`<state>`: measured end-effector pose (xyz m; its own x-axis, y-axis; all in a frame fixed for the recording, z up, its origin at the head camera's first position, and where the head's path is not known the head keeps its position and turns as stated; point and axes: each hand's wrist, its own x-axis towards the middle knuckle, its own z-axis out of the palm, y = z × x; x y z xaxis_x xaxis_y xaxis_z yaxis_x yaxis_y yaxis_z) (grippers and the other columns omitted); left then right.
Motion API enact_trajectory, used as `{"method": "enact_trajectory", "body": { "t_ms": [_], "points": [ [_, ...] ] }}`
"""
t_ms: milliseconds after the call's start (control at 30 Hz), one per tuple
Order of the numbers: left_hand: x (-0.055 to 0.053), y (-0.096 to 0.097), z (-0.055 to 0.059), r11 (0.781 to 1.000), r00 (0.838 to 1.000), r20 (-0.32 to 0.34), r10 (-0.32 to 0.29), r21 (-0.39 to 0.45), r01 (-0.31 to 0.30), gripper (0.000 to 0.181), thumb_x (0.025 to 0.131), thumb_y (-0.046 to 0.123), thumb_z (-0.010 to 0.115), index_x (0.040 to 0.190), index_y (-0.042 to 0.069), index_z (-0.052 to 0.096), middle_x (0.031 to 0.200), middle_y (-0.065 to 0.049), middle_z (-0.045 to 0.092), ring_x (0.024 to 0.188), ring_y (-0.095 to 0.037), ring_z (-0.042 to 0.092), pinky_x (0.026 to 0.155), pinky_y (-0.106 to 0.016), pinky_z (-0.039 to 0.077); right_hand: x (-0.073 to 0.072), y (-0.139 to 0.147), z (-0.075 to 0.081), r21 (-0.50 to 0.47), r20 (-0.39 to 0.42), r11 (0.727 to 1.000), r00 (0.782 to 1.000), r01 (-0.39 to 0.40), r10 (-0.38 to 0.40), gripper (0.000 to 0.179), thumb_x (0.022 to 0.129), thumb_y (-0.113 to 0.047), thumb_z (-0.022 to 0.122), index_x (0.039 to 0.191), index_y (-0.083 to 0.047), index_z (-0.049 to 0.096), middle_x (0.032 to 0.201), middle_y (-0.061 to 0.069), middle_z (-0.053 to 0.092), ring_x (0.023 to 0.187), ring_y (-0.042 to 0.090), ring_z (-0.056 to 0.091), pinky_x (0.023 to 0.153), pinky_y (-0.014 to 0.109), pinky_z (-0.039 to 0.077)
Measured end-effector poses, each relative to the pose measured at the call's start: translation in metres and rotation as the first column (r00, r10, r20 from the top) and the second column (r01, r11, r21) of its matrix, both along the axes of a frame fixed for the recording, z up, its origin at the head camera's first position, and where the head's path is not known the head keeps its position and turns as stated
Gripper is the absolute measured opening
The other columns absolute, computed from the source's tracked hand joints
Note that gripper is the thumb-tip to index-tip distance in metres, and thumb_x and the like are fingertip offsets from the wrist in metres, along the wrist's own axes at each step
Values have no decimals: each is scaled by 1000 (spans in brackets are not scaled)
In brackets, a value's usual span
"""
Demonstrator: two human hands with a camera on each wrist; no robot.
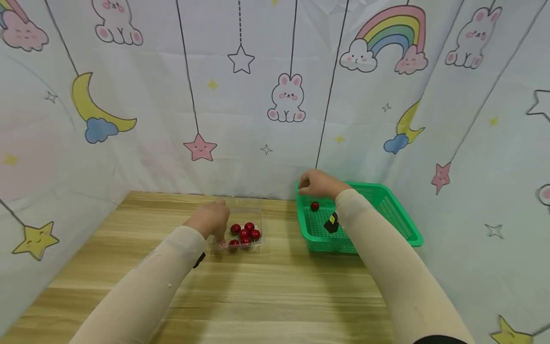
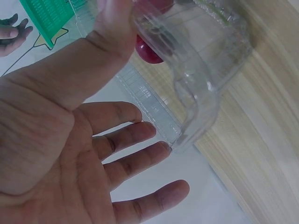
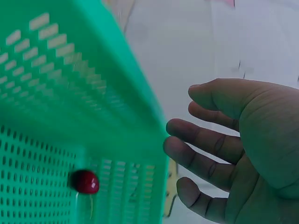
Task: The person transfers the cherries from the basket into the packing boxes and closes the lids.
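Note:
Several dark red cherries (image 1: pixel 244 233) lie in a clear plastic box (image 1: pixel 260 215) with a raised lid. At the box's left side, my left hand (image 1: pixel 211 220) holds it loosely between thumb and fingers. In the left wrist view the fingertips touch the clear edge, and the thumb reaches toward a cherry (image 2: pixel 148 50). My right hand (image 1: pixel 320 184) is over the back left rim of a green plastic basket (image 1: pixel 302 224). Its fingers are loosely bent with nothing between them. One cherry (image 3: pixel 87 182) with a thin stem lies inside the basket.
Box and basket stand on a wooden table (image 1: pixel 266 296), with a gap between them. Behind the table hangs a white cloth (image 1: pixel 154 95) printed with stars, rabbits and rainbows, which also borders both sides.

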<state>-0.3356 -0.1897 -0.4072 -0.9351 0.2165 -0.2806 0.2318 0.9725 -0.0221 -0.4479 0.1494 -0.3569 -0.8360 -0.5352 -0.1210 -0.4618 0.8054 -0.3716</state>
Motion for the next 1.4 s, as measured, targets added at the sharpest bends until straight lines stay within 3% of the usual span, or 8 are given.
{"method": "enact_trajectory", "body": {
  "t_ms": [233,467,633,767,867,1100,1400],
  "points": [
    [-1,3,0,1000,1000,6,7,-10,-7,54,79,37,108,113,4,83,159,-23,58,128,-40,70,107,-53,65,-17,25,-12,30,37,999,998,42,-43,30,113,-25,71,133,-5,82,141,18,78,135,39,72,115,56,60],
    [-1,3,1,1000,1000,16,7,-15,-7,51,79,36,107,110,4,83,154,-23,61,124,-38,71,107,-53,65,-34,43,-43,110,59,990,993,94,-101,31,112,-23,72,134,-4,81,141,19,78,133,40,73,110,56,63],
    [0,5,1,1000,1000,18,8,-7,-7,51,78,37,108,109,5,83,148,-21,63,120,-36,70,106,-53,65,-37,48,-58,113,124,984,980,140,-154,38,109,-22,77,142,-3,77,151,20,73,140,42,69,114,58,61],
    [0,4,1,1000,1000,8,7,-15,-7,57,77,39,108,113,4,83,146,-20,64,121,-37,71,107,-53,65,-37,47,-63,102,132,986,980,134,-146,34,106,-18,82,138,-5,80,149,19,74,140,42,70,113,58,62],
    [0,3,1,1000,1000,4,5,-14,-5,55,77,39,109,111,4,83,149,-22,63,124,-39,70,108,-54,65,-36,44,-68,120,111,986,985,116,-130,29,106,-15,83,133,-6,84,143,17,78,135,39,73,109,55,65],
    [-2,3,-1,1000,1000,8,6,-15,-6,56,76,38,109,112,3,83,154,-23,62,129,-42,69,110,-55,64,-38,40,-78,122,165,983,973,140,-159,33,104,-12,84,136,-3,82,136,19,81,99,24,83,91,47,71],
    [-2,3,0,1000,1000,4,3,-13,-3,52,76,35,109,108,3,83,160,-26,59,133,-45,68,111,-56,63,-44,34,-75,137,184,980,969,142,-166,28,103,-14,85,129,-4,85,122,15,85,92,24,83,83,43,71]
  ]
}}
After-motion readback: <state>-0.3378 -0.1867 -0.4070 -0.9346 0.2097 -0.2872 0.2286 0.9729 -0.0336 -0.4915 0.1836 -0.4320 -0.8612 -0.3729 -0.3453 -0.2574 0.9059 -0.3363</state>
